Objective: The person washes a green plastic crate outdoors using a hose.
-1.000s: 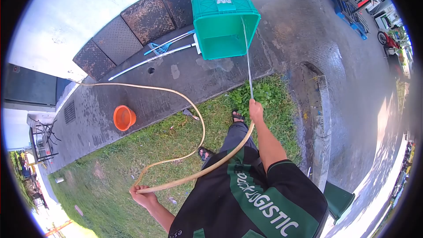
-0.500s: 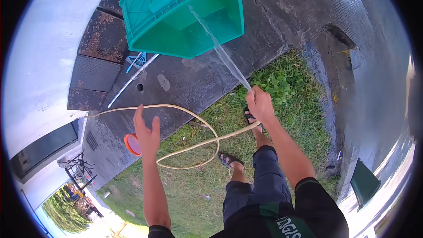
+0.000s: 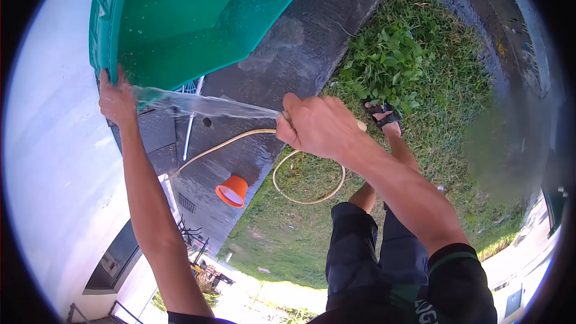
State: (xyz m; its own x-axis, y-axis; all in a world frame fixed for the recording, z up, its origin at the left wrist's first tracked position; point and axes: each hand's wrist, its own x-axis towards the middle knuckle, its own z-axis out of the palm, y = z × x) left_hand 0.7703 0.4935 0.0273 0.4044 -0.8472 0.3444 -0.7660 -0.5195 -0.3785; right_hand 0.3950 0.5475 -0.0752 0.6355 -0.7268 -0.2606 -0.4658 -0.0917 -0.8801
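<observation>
My left hand (image 3: pixel 118 97) grips the rim at the lower left corner of a big green bin (image 3: pixel 186 30), which lies tilted with its open side toward me. Closed around the end of a pale yellow hose (image 3: pixel 231 139), my right hand (image 3: pixel 318 125) is near the middle of the view. A water stream (image 3: pixel 204 106) runs leftward from it to the bin's corner beside my left hand. Drops cling to the bin's inner wall.
An orange bucket (image 3: pixel 232 191) lies on the dark paving (image 3: pixel 282 48). A pole (image 3: pixel 189 135) and a blue rake head are partly under the bin. Grass (image 3: pixel 288 228) and a leafy plant (image 3: pixel 390 60) lie beside the paving. A white wall (image 3: pixel 54 132) stands at left.
My left hand has moved up and left and taken hold of the bin's rim. The bin appears closer and turned. My right hand has swung the stream from the bin's inside toward its left corner.
</observation>
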